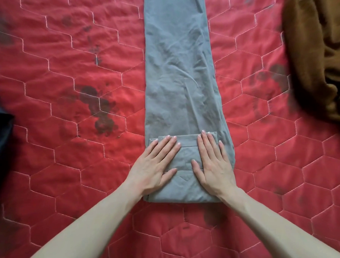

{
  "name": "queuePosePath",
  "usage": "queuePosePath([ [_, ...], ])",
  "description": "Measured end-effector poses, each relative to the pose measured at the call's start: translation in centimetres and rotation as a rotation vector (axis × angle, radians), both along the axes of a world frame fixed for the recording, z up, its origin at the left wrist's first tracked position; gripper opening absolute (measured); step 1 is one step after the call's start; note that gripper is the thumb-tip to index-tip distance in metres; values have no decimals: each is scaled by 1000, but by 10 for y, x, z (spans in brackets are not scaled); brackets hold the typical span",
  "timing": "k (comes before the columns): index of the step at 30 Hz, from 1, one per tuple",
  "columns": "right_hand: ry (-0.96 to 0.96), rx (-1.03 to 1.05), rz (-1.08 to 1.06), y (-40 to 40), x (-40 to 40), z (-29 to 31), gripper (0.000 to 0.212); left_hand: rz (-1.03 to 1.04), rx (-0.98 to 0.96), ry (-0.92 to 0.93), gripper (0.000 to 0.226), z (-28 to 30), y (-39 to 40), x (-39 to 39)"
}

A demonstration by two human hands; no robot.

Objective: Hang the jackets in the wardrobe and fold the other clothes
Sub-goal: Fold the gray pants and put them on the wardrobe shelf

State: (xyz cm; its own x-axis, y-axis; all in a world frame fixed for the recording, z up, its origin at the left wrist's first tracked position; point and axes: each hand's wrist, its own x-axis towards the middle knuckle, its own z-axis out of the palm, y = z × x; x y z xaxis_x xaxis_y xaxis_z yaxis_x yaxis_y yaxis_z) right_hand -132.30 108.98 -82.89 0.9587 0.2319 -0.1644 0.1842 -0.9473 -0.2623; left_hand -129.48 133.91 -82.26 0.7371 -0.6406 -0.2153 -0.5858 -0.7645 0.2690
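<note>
Grey trousers [179, 70] lie lengthwise down the middle of the red quilted bed cover [69, 151], legs stacked and running out of view at the top. Their near end is folded over once, showing the waistband and a back pocket. My left hand [157, 166] lies flat on the left half of that fold, fingers straight. My right hand [212, 162] presses flat on the right half, fingers straight too. Both hands rest on the cloth without gripping it.
A brown fleecy garment [315, 52] is heaped at the right edge of the bed. A black garment [0, 132] shows at the left edge. The quilt has dark stains scattered over it.
</note>
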Motion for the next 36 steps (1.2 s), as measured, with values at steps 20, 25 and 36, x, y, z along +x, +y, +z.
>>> queuePosePath([
  [20, -36, -128, 976, -114, 75, 16, 82, -269, 10, 136, 96, 22, 53, 27],
  [25, 37, -26, 900, -107, 70, 21, 83, -311, -34, 171, 90, 22, 62, 37],
  [36, 119, 66, 795, -98, 64, 26, 75, -344, 3, 128, 78, 22, 61, 43],
])
